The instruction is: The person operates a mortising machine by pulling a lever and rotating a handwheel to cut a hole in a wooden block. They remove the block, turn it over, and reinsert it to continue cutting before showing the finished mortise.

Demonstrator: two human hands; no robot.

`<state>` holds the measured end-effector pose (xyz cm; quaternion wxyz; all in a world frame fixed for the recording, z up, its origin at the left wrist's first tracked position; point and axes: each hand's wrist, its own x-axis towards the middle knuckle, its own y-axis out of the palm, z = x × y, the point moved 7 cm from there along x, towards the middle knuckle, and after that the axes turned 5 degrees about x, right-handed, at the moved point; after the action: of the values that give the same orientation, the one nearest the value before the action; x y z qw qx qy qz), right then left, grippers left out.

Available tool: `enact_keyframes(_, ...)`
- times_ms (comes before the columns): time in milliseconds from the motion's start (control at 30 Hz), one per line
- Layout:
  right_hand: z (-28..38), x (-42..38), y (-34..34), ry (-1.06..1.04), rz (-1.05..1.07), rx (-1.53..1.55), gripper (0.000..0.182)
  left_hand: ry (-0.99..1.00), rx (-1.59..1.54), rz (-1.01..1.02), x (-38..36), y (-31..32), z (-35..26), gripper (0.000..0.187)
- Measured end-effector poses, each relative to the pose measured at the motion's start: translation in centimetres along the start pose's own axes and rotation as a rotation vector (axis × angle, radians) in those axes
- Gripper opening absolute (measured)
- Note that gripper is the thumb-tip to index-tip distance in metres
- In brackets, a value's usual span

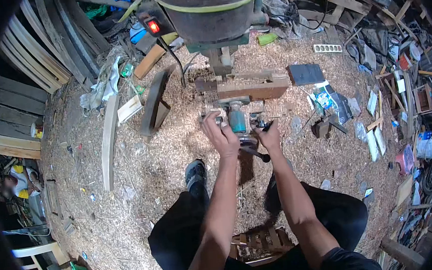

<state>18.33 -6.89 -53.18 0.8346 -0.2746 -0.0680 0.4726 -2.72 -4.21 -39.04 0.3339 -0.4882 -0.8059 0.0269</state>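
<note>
A teal metal machine part [236,118] stands between my two hands, with a round handwheel [248,141] below it. My left hand [221,135] is at its left side, fingers bent around a dark metal piece that they mostly hide. On the right, my right hand [270,137] is closed around a black handle [263,126]. A lever with a black ball knob [265,158] slants down between my wrists. Just beyond the teal part, a reddish wooden block [253,90] lies crosswise under the machine's head.
A large dark motor housing [206,14] with a yellow band hangs ahead, beside a lit red switch [153,26]. Wood pieces [155,104] lie on the shaving-covered floor [146,211]. A power strip [327,48] lies at the right. Another person [24,180] is at far left.
</note>
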Motion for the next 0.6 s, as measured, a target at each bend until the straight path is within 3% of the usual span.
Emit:
enact_keyframes(33,0.9,-0.4,-0.5,-0.024,-0.006,0.051,0.056,0.012,0.003,0.017,0.4,0.3,-0.1,0.032)
enact_keyframes(133,-4.7,0.5,3.0,0.431,0.224,0.792,0.046,0.009,0.034,0.023,0.4,0.2,0.0,0.029)
enact_keyframes(167,-7.0,1.1,5.0,0.421,0.345,1.037,0.042,0.007,0.042,0.027,0.5,0.3,-0.1,0.029)
enact_keyframes(233,-6.3,1.2,4.6,0.445,0.309,1.019,0.028,0.021,0.059,0.027,0.6,0.2,-0.4,0.027)
enact_keyframes(300,-3.7,1.5,2.5,0.106,0.136,0.522,0.032,0.044,0.072,0.032,0.7,0.1,-0.7,0.025)
enact_keyframes(333,-2.4,1.1,1.2,-0.059,-0.066,0.050,0.048,0.015,0.069,0.016,0.7,0.1,-0.6,0.023)
enact_keyframes(367,0.7,-0.3,0.0,-0.117,-0.083,-0.130,0.050,0.020,0.069,0.019,0.6,0.2,-0.7,0.023)
enact_keyframes(533,-4.3,1.0,1.0,0.182,0.025,0.249,0.066,0.040,0.082,0.030,0.7,0.1,-0.8,0.021)
enact_keyframes(600,-3.8,-0.1,1.3,-0.018,0.028,0.227,0.062,0.042,0.090,0.020,0.7,0.1,-0.7,0.021)
